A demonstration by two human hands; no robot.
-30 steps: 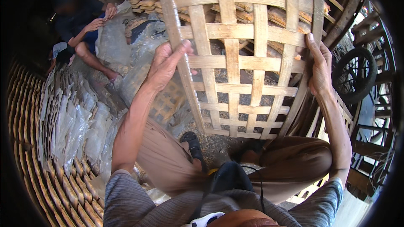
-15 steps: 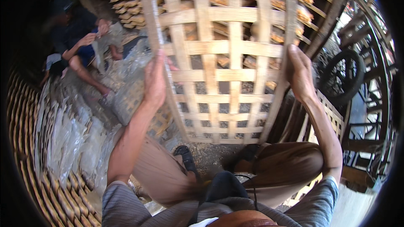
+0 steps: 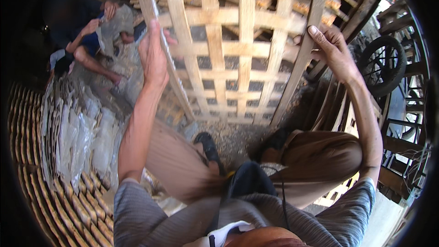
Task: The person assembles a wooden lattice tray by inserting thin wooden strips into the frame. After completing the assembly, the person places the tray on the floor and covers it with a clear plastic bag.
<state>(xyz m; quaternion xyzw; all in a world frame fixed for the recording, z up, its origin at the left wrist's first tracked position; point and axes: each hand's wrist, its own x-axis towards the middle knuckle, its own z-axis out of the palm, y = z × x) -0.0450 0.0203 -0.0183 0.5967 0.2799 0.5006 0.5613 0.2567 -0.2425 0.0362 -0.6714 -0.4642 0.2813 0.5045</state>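
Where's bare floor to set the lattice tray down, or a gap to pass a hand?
Little bare floor: one gritty patch between the shoes, under the bamboo lattice tray held by the left hand and right hand. Crowded: pale sheets and stacked trays to the left, a wheel and frames to the right. A hand might pass through the lattice openings.

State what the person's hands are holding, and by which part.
Both hands hold a woven bamboo lattice tray: left hand on its left edge, right hand on its right edge.
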